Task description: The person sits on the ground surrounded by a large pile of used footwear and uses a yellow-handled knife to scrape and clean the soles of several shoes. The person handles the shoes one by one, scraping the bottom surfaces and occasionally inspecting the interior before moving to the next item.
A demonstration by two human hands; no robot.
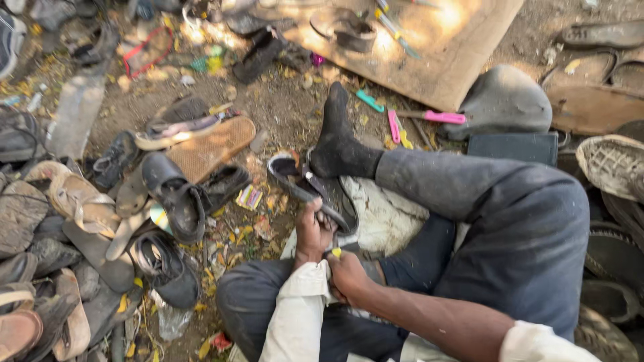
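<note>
I sit cross-legged on the ground with a dark sandal (305, 182) lying sole-up across my lap, under my foot in a black sock (339, 141). My left hand (312, 231) grips the sandal's near end. Just below it, my right hand (349, 273) is closed on a small tool with a yellow tip (336, 252), held against the sandal's heel. A white cloth (382, 214) lies under the sandal on my leg.
A heap of worn sandals and shoes (100, 221) lies at the left. A cardboard sheet (443, 47) with tools sits ahead, with pink-handled tools (429, 118) and a teal one (369, 101) on the dirt. More soles (614, 164) lie at the right.
</note>
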